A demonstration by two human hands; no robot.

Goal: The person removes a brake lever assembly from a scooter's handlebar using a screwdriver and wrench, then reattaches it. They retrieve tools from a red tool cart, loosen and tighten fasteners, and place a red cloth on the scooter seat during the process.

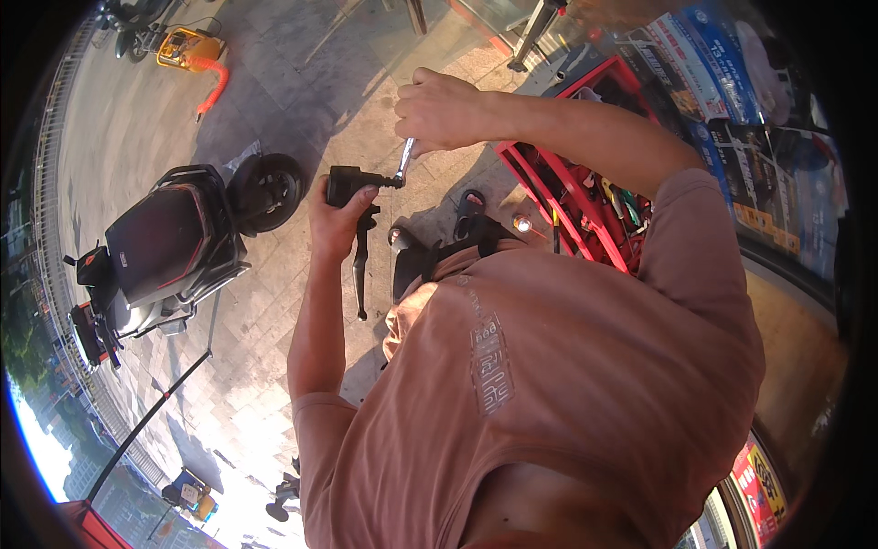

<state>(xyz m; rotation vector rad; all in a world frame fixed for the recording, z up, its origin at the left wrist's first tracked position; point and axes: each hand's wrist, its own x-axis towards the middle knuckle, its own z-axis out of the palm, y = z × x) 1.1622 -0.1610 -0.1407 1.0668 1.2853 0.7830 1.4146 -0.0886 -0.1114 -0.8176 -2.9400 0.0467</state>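
Note:
My left hand (333, 220) is closed around a black brake lever assembly (346, 187), its blocky body upright in the palm and the thumb pressed along its side. From the body a long thin lever (361, 274) hangs toward me. A silver wrench (405, 160) sits in my closed right hand (437, 112), which is held farther out and to the right. The wrench's lower end meets the narrow right tip of the assembly, where a small fitting shows. Whether its jaw is seated on that fitting is too small to tell.
A red toolbox (540, 197) with several hand tools lies under my right forearm. A black scooter (160, 240) stands at the left, a yellow machine with an orange hose (216, 87) at the far left. Packaged boxes (709, 69) line the right. My sandalled feet (469, 203) are below.

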